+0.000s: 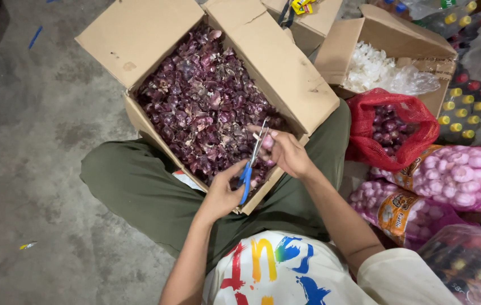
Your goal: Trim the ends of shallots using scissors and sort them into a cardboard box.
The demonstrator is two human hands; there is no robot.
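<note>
Clamped around the blue handles of a pair of scissors (253, 158), the left hand (223, 195) sits low over the near edge of the big cardboard box (139, 34), forearm rising from the bottom of the frame, wrist bent slightly inward, thumb up along the handle. Scissor blades point up and away, tips meeting the small pale-purple bulb (267, 142) pinched in the right hand (288, 152); whether the blades are apart or together is hard to judge at this size. Right hand: fingers curled around the bulb, thumb and forefinger closed on it, palm turned toward the left hand, forearm running down and right to a pale sleeve (404, 277). Both hands hover over the box, which rests on the crossed legs in olive trousers (139, 186) and is filled with dark purple skins (201, 101). Most of the bulb is hidden by the fingers. Further right: a smaller box of white peelings (370, 68), a red mesh sack (387, 130) holding dark onions, then pink net bags of garlic (461, 175), partly cut off by the frame edge. Bottles (461, 107) at upper right are only partly visible.
</note>
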